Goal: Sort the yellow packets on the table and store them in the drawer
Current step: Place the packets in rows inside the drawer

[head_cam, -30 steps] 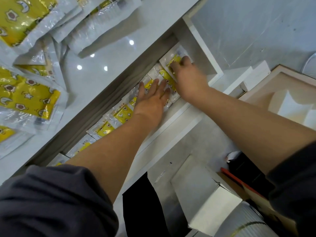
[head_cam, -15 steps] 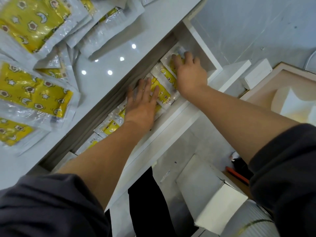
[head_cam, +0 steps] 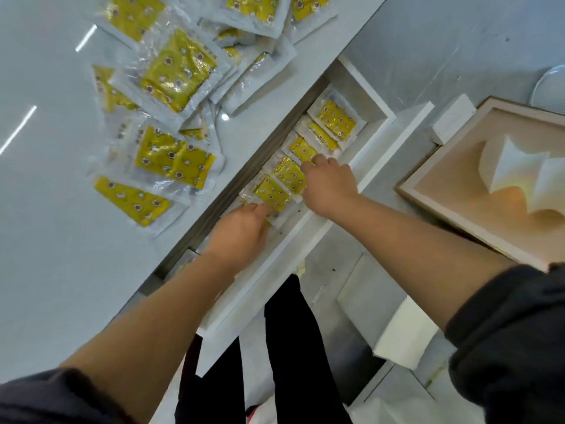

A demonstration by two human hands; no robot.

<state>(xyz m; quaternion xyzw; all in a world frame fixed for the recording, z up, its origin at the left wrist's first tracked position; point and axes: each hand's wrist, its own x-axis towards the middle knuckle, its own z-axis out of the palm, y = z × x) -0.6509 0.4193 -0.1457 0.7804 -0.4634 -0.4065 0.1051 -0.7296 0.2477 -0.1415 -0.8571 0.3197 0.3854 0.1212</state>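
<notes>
Now left hand (head_cam: 241,231) and right hand (head_cam: 328,185) touch packets (head_cam: 336,119) in drawer (head_cam: 284,255).

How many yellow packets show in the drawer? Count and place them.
5, overlapping in a row: far-end packet, second, third by the right hand, fourth, fifth at the left hand. Others may hide beneath the hands.
</notes>
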